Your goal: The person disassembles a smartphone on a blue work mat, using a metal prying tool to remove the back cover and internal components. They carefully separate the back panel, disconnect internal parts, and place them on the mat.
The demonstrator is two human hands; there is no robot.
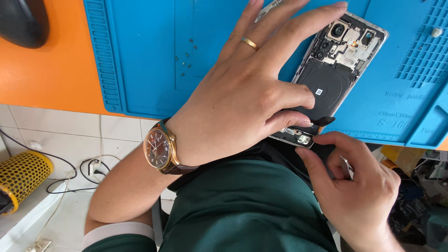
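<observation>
A smartphone (332,77) with its back cover removed is seen lying on a blue silicone repair mat (154,56), which is spread over an orange surface (42,79). Its camera modules, a round black coil and internal boards are exposed. The phone is pressed down by the left hand (247,98), fingers spread across it; a gold ring (250,43) and a brown-dialled wristwatch (160,148) are worn on that arm. A thin metal tool (345,167) is pinched in the right hand (359,186), just beside the phone's lower edge. Several tiny screws (185,56) are scattered on the mat. A green garment (242,205) is visible below, and a yellow perforated object (21,175) at the left.
</observation>
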